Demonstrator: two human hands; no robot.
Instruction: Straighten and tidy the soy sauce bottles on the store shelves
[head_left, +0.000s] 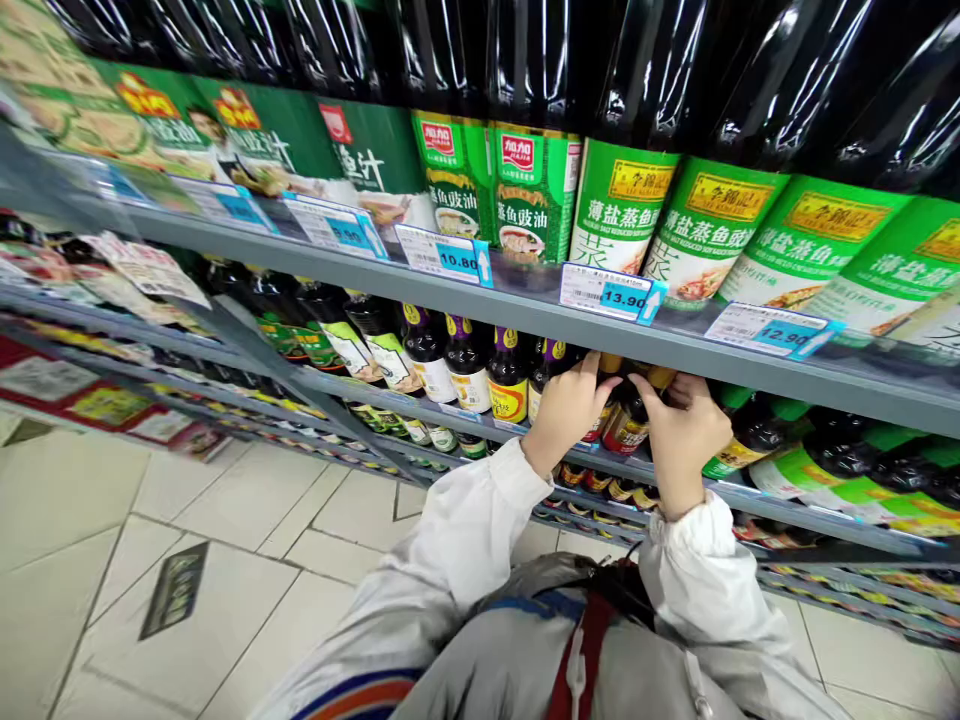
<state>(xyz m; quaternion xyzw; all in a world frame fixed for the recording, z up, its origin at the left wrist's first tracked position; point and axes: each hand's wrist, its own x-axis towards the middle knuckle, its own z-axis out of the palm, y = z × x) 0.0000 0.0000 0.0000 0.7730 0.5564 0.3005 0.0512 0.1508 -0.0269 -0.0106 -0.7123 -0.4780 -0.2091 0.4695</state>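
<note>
On the shelf below the top one stand dark sauce bottles with yellow-orange caps and red labels. My left hand (568,412) is at the neck of one sauce bottle (598,422), its thumb and fingers curled about the cap. My right hand (686,432) is beside it, closed around the top of a neighbouring red-labelled bottle (627,428), thumb pointing left. The two thumbs nearly meet. Fingertips of both hands are partly hidden by the caps and the shelf edge above.
Above my hands runs a grey shelf edge (517,312) with price tags (611,293). Tall green-labelled bottles (701,235) line that shelf. Purple-necked bottles (469,370) stand left of my hands, green-capped ones (750,430) right. Lower shelves and tiled floor (240,560) lie below.
</note>
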